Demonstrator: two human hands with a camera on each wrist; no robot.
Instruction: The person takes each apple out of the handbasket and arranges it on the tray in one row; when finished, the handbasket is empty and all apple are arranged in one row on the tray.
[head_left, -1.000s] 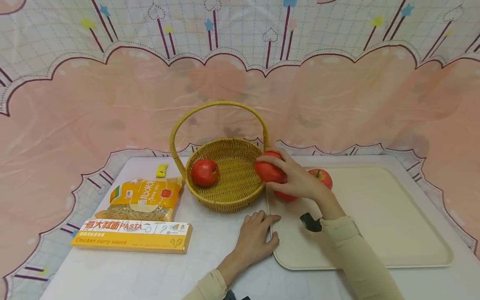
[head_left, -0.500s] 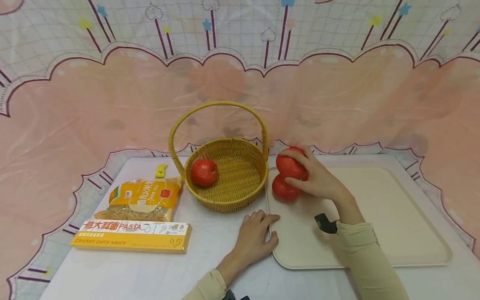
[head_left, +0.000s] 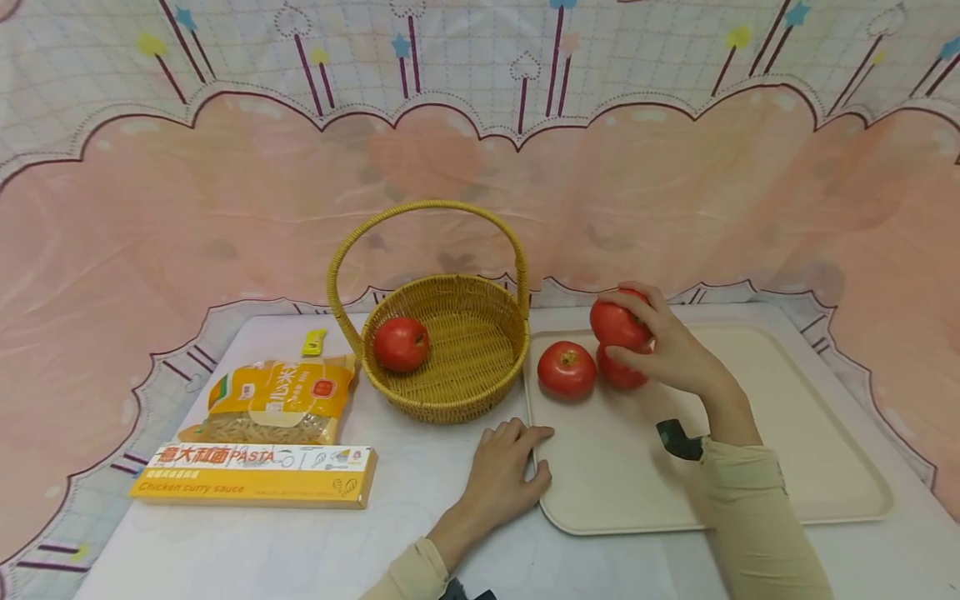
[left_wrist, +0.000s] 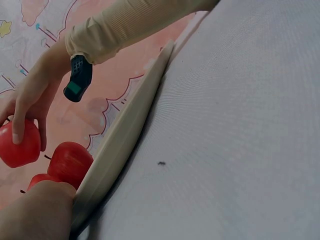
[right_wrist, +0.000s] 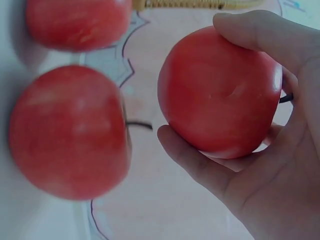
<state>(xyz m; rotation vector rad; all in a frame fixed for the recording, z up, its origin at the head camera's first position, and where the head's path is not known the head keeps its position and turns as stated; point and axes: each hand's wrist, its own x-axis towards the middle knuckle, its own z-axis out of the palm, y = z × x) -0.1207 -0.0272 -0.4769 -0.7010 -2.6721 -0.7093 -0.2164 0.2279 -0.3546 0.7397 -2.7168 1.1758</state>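
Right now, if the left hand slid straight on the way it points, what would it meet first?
Most likely the red apple that sits on the tray closest to the basket; the left hand points roughly at it, though depth is uncertain.

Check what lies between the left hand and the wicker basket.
Only bare white tabletop separates the left hand from the wicker basket, as the head view shows.

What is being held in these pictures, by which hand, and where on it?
A red apple, gripped round its sides by the right hand with thumb and fingers, its stem towards the palm. The left hand holds nothing, resting by the tray.
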